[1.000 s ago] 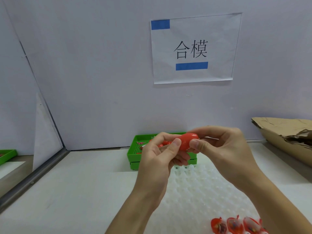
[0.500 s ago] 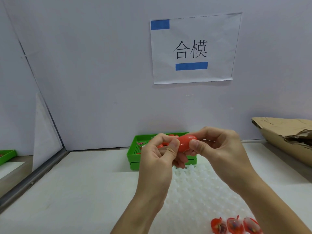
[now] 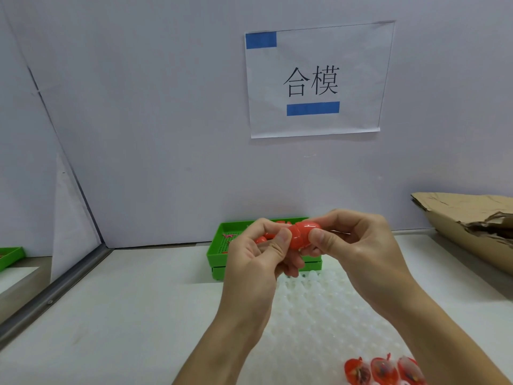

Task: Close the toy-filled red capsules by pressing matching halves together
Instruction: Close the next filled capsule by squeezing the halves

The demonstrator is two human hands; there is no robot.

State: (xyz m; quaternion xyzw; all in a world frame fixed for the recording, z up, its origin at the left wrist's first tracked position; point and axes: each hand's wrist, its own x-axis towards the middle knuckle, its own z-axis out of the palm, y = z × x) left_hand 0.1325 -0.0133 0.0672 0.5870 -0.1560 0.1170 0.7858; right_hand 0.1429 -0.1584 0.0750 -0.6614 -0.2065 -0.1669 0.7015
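far-left tray: sliver of a green tray [image 3: 9, 258] at the left edge, beyond the metal divider rail [image 3: 52, 294]; contents too small to tell
table: white worktop [image 3: 111, 315], grey-white partition wall behind
green tray: perforated green tray [image 3: 219, 251] against the far wall, centre, partly hidden by the hands; small red pieces inside, not clear what
left hand: left hand [image 3: 258, 262] raised over the table, fingers curled, thumb pressed on the left part of the red capsule [image 3: 304, 234]; more red plastic shows between its fingers
red capsule: held in the air between both hands, in front of the green tray, above the far end of the white mat; seam between the halves visible, whether fully closed cannot tell
right hand: right hand [image 3: 361, 245] grips the capsule's right end, thumb in front, fingers curled behind
sign: paper sheet [image 3: 313, 79] on the wall above, reads 合模, two blue blocks
white mat: bumpy white holder tray [image 3: 319, 315] on the table under the forearms
open capsules: three red open capsule halves [image 3: 384, 370] with toys inside, near right end of the mat, in a row
cardboard: torn brown cardboard box [image 3: 469, 223] far right on the table
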